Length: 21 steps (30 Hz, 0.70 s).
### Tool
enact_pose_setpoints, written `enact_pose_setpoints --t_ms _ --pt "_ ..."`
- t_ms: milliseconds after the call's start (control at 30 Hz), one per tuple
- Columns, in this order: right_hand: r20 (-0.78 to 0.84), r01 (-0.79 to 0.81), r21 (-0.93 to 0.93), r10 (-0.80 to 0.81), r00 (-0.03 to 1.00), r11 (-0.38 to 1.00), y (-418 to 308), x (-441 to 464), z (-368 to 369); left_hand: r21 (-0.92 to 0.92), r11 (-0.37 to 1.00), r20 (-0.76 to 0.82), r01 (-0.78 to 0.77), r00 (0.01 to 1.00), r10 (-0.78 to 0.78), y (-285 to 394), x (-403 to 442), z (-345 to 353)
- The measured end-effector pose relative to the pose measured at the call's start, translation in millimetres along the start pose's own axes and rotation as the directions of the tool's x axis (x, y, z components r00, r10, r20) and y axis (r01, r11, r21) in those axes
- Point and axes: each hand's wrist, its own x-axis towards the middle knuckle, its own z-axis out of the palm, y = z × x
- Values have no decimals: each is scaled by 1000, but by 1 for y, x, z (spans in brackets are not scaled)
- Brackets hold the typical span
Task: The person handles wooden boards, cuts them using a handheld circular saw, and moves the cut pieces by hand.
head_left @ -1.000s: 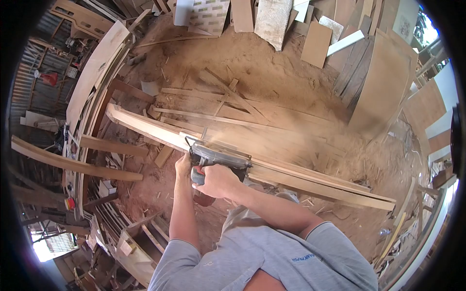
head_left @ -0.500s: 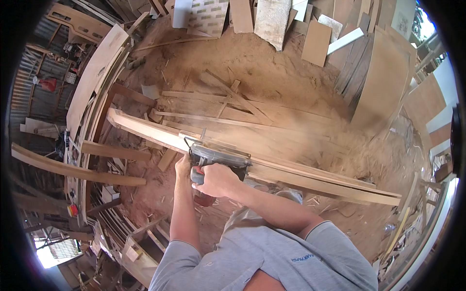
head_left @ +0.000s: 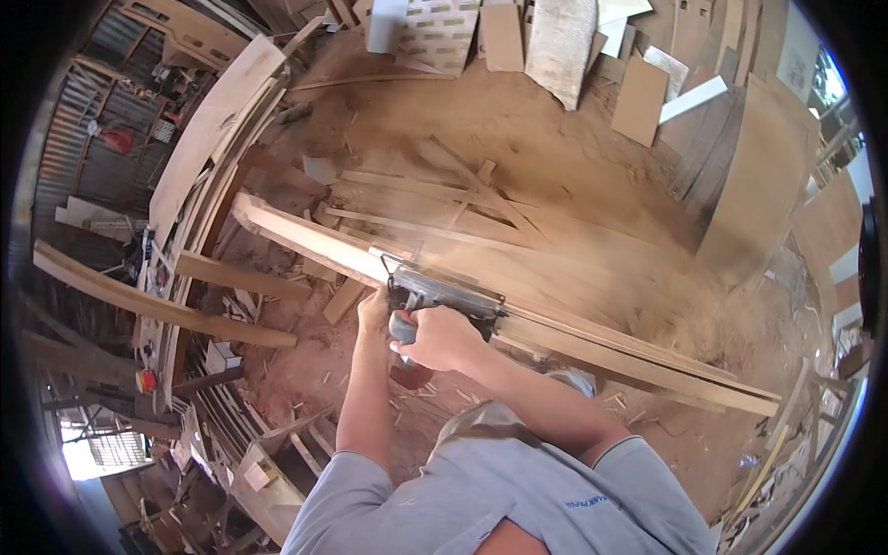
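Note:
A long wooden beam [head_left: 310, 239] runs slantwise across the head view, with a dark slit along its right part. On it sits a circular saw [head_left: 444, 293] with a dark grey guard. My right hand [head_left: 439, 339] is wrapped around the saw's rear handle. Close by, at the near edge of the beam and the saw's front, my left hand [head_left: 374, 310] is curled, its fingertips hidden; whether it grips the beam or the saw's base I cannot tell. Pale dust hangs to the right of the saw.
Loose wooden strips [head_left: 435, 233] lie on the dusty ground beyond the beam. Stacked boards [head_left: 208, 153] and a curved plank [head_left: 166, 310] stand at the left. Panels [head_left: 758, 176] lean at the right, with more offcuts [head_left: 638, 102] at the back.
The whole view has shifted, so the scene sits further right in the picture. Both hands keep their places, and the saw shows no clear movement along the beam.

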Motion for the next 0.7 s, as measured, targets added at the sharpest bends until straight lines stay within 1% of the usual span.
enact_pose_setpoints --t_ms 33,67,167,267,500,600,700 --pt "-2 -10 0 10 1000 1000 -2 2 0 -31 1000 12 -2 1000 2 1 -2 0" --pt "31 -25 -22 26 999 999 -5 6 -1 -8 1000 6 -7 1000 7 5 -3 -1" --pt "39 -40 -22 41 998 999 -10 11 0 21 1000 -30 1 1000 0 18 -9 2" --pt "10 -23 -58 24 1000 998 -9 20 8 20 999 -49 27 998 -26 24 -8 1" --pt "13 -21 -72 22 1000 997 -17 37 13 -25 997 -72 77 994 -79 45 -7 1" --pt "22 -25 -76 27 999 997 -19 44 15 -11 997 -59 73 996 -73 53 -8 -1" --pt "21 -18 -77 19 1000 997 -18 51 21 40 995 -99 90 991 -86 57 -2 -4"
